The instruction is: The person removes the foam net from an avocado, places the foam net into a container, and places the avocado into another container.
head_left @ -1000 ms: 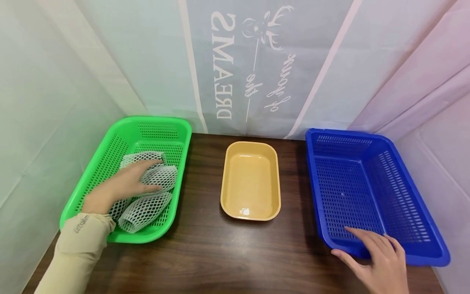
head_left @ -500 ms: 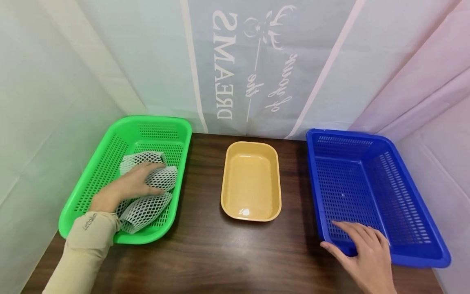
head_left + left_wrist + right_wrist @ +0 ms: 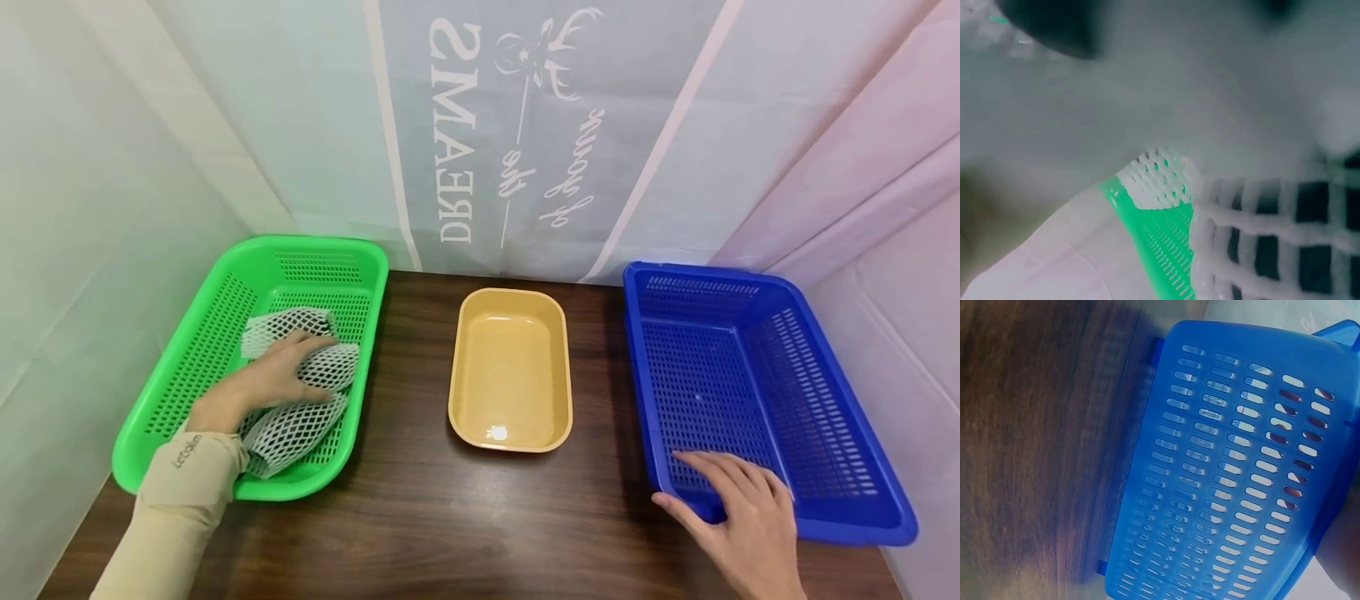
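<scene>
My left hand is inside the green basket. Its fingers and thumb lie on either side of a thing in a white foam net sleeve and grip it. Another foam net sleeve lies behind that hand, and a third net-covered thing in front of it. Up close in the left wrist view, something dark shows through the white mesh; its kind is hidden. My right hand hangs over the near left corner of the blue basket, fingers on the inner side and thumb outside, holding nothing.
Between the two baskets stands a yellow rectangular dish on the dark wooden table. A printed cloth hangs along the far edge, with pale cloth at both sides. The right wrist view shows the blue basket's perforated side wall.
My left hand has closed in slightly on the middle net-covered thing. My right hand has shifted left along the blue basket's near corner. Over the last half second both hands stay almost still.
</scene>
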Motion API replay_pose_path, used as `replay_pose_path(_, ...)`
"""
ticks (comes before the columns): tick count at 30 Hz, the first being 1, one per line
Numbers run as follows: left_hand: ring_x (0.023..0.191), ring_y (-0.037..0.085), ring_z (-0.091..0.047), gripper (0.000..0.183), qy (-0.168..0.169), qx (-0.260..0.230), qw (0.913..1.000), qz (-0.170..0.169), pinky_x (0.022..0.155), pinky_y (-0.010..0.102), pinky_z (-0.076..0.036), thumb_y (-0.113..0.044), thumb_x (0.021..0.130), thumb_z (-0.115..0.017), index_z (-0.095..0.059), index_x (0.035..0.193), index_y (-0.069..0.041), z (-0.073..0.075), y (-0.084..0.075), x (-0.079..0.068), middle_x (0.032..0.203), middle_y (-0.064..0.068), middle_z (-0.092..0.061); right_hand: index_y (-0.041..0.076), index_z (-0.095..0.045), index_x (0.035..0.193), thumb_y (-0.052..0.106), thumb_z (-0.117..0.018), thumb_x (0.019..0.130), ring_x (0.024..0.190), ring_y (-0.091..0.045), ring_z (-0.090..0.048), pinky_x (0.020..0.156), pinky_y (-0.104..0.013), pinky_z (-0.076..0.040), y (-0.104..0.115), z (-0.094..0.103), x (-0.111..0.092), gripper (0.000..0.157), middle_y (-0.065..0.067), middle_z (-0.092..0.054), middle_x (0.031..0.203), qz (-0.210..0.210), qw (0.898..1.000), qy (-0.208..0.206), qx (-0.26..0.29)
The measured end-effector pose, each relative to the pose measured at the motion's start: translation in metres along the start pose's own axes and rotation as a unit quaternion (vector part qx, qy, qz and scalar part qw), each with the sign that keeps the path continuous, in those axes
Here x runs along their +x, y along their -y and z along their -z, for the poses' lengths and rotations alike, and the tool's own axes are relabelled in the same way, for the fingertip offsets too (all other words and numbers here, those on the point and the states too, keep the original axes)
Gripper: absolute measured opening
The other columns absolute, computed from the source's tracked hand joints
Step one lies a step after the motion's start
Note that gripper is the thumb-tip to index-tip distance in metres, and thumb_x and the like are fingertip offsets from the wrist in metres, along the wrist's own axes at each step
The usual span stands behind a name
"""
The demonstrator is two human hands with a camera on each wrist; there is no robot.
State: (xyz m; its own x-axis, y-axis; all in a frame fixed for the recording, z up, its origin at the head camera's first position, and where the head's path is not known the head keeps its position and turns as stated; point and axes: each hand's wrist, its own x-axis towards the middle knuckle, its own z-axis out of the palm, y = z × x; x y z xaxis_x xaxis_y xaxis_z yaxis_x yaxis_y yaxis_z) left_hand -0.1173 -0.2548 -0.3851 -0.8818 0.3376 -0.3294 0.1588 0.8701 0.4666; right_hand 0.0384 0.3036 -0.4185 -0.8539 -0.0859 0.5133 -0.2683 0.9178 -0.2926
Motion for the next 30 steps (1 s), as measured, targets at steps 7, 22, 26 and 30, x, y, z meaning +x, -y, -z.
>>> replay_pose_path(7, 0.139, 0.055, -0.027, 0.091, 0.011, -0.009, 0.9999, 0.002, 0.100, 0.077, -0.032, -0.039, 0.082, -0.078, -0.031, 0.154, -0.011, -0.001, 0.002, 0.002, 0.155, 0.029, -0.025, 0.017, -0.076, 0.103, 0.057, -0.084, 0.057, 0.095, -0.034, -0.061, 0.086, -0.051, -0.038, 0.000, -0.001, 0.000, 0.061, -0.010, -0.074, 0.099, 0.005, 1.000, 0.003, -0.007)
replay_pose_path(22, 0.142, 0.057, -0.020, 0.088, 0.032, -0.036, 0.9988, -0.008, 0.107, 0.075, -0.023, -0.033, 0.086, -0.074, -0.025, 0.156, -0.008, -0.004, 0.010, 0.006, 0.159, 0.032, -0.017, 0.017, -0.078, 0.098, 0.071, -0.073, 0.066, 0.089, -0.029, -0.061, 0.101, -0.010, -0.022, -0.002, -0.006, -0.001, 0.063, -0.008, -0.075, 0.093, 0.034, 0.999, -0.035, -0.006)
replay_pose_path(26, 0.142, 0.057, -0.020, 0.087, 0.031, -0.039, 0.9987, -0.010, 0.107, 0.075, -0.024, -0.031, 0.087, -0.074, -0.026, 0.155, -0.008, -0.004, 0.010, 0.006, 0.159, 0.032, -0.017, 0.017, -0.078, 0.096, 0.078, -0.064, 0.071, 0.086, -0.029, -0.062, 0.102, -0.009, -0.022, -0.003, -0.009, -0.001, 0.067, -0.007, -0.075, 0.091, 0.041, 0.998, -0.052, -0.002)
replay_pose_path(30, 0.143, 0.055, -0.022, 0.085, 0.024, -0.039, 0.9988, -0.017, 0.109, 0.073, -0.025, -0.026, 0.086, -0.075, -0.028, 0.155, -0.007, -0.004, 0.010, 0.008, 0.159, 0.031, -0.020, 0.017, -0.078, 0.095, 0.080, -0.062, 0.072, 0.085, -0.030, -0.062, 0.098, -0.013, -0.027, -0.003, -0.009, 0.000, 0.068, -0.007, -0.075, 0.091, 0.040, 0.998, -0.055, -0.003)
